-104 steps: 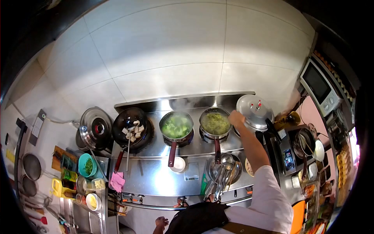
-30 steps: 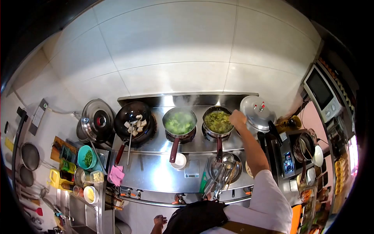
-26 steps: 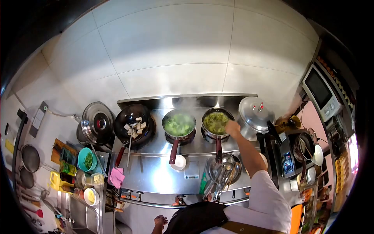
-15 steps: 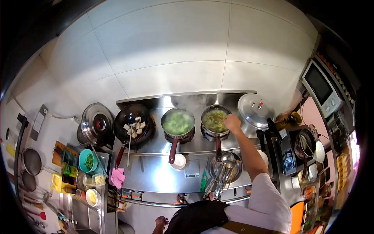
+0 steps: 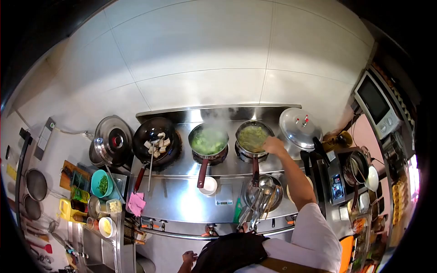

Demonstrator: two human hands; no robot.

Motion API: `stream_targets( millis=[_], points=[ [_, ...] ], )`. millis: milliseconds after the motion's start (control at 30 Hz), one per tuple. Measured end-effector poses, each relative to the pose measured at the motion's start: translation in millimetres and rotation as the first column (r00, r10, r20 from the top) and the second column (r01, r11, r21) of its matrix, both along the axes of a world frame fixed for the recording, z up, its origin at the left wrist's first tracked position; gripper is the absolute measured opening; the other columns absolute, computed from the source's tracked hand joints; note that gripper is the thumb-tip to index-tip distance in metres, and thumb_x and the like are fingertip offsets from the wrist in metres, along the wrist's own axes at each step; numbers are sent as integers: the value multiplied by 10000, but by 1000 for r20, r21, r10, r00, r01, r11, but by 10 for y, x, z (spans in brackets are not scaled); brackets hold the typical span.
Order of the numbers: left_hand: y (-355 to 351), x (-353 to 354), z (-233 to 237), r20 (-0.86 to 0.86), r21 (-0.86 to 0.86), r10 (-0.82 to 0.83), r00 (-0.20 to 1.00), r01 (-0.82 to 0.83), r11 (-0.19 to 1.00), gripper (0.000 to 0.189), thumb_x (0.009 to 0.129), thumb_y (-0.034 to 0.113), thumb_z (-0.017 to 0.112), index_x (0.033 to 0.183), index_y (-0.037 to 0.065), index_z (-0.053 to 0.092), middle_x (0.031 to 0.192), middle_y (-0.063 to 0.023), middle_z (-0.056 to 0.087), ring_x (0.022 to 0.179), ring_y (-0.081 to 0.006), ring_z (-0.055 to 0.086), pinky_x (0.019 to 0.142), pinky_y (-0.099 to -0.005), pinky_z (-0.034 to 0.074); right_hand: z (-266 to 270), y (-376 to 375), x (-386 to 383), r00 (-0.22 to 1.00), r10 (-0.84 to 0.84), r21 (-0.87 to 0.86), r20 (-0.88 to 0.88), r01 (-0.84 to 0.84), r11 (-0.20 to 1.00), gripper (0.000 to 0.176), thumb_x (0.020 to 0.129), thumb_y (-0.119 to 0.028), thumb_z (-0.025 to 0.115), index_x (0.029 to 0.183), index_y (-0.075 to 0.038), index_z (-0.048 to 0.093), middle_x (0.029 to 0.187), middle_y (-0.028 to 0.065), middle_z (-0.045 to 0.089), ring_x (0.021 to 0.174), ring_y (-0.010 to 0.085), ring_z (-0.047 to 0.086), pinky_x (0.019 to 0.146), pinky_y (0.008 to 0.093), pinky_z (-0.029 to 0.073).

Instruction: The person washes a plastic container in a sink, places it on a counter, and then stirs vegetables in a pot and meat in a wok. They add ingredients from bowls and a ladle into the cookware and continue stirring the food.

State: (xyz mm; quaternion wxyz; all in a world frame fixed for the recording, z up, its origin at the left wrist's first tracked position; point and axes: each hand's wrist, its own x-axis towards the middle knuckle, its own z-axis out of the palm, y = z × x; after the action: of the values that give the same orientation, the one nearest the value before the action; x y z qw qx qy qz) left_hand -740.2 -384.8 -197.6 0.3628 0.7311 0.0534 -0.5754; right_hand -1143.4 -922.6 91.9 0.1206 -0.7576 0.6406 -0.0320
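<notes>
My right hand [image 5: 273, 145] is closed at the right rim of a saucepan [image 5: 255, 155] on the stove. Inside that pan, green and brownish leafy strips [image 5: 251, 138] sit in liquid. Whatever the fingers grip is too small to make out. Low beside my dark apron, my left hand [image 5: 189, 258] hangs away from the stove, fingers loosely bent and slightly apart, with nothing visible in it. A second saucepan [image 5: 203, 158] in the middle steams, full of bright green vegetables [image 5: 207, 141]. On the left, a black wok [image 5: 148, 128] contains pale chunks [image 5: 160, 146] and a metal ladle [image 5: 151, 170].
A lidded pressure cooker [image 5: 291, 122] stands right of the pans. In front are a white bowl [image 5: 208, 186], a scale [image 5: 223, 201] and a metal bowl of ladles [image 5: 264, 195]. A pink cloth [image 5: 136, 203] and a turquoise bowl [image 5: 96, 179] lie to the left.
My right hand has shifted slightly right and down at the pan's rim. The strips in the pan have moved about. Steam over the middle pan is thicker. The left hand stays low.
</notes>
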Motion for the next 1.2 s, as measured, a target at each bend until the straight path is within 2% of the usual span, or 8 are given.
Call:
stream_targets(
  millis=[167,233,500,600,833,900,1067,1200],
  points=[
    [-34,34,7,76,30,-162,984,160,987,201,845,89,480,1025,0,479,808,-188,632,582,-272,620,452,-367,512,-277,-13,52,951,-310,-10,-23,310,951,273,756,-209,529,897,-19,667,921,200,647,906,345,622,780,418,496],
    [-83,75,51,28,-65,-1,1000,3,998,216,863,122,476,1045,6,470,809,-181,633,584,-266,620,456,-367,514,-245,11,52,956,-290,-21,-44,289,957,266,754,-201,530,893,-20,668,923,201,647,906,341,623,785,420,495],
    [-117,74,137,54,-64,-10,999,14,998,179,891,152,476,1029,39,491,812,-177,634,604,-259,623,475,-351,509,303,21,74,948,-318,-61,-5,317,946,293,761,-213,531,938,-3,634,954,216,636,903,355,621,797,427,491],
    [-70,21,197,17,-33,4,1000,-4,999,168,889,146,478,1009,30,498,816,-183,637,583,-265,620,469,-353,514,-192,-210,32,890,-445,-72,100,452,889,275,750,-222,557,899,-19,666,971,213,636,930,351,617,783,427,494],
    [58,15,41,47,39,-7,999,5,999,174,888,130,482,1020,17,480,814,-188,640,549,-263,615,460,-360,523,-558,-188,-46,987,-162,85,-23,163,983,306,796,-322,562,875,-50,678,954,186,642,940,347,603,805,431,482],
    [85,59,-46,65,-119,-109,992,116,986,169,891,135,482,1023,29,478,817,-179,641,563,-257,620,470,-352,521,-425,-192,-157,985,-175,81,3,174,981,297,789,-321,566,894,-68,679,962,166,645,938,342,604,805,430,480],
    [-23,-27,170,37,-68,-18,999,21,997,146,898,148,481,1006,50,485,814,-166,639,579,-251,623,479,-346,511,-127,-305,-343,995,-90,-46,-30,89,995,282,742,-280,539,880,-82,684,949,165,639,891,358,600,779,443,474],
    [-88,-62,197,49,-52,-20,999,22,998,126,899,146,478,985,54,484,806,-168,635,567,-254,612,473,-347,500,332,-83,-328,980,-187,-46,69,190,981,268,738,-234,533,855,-40,676,907,209,633,864,380,605,737,450,484]
  ],
)
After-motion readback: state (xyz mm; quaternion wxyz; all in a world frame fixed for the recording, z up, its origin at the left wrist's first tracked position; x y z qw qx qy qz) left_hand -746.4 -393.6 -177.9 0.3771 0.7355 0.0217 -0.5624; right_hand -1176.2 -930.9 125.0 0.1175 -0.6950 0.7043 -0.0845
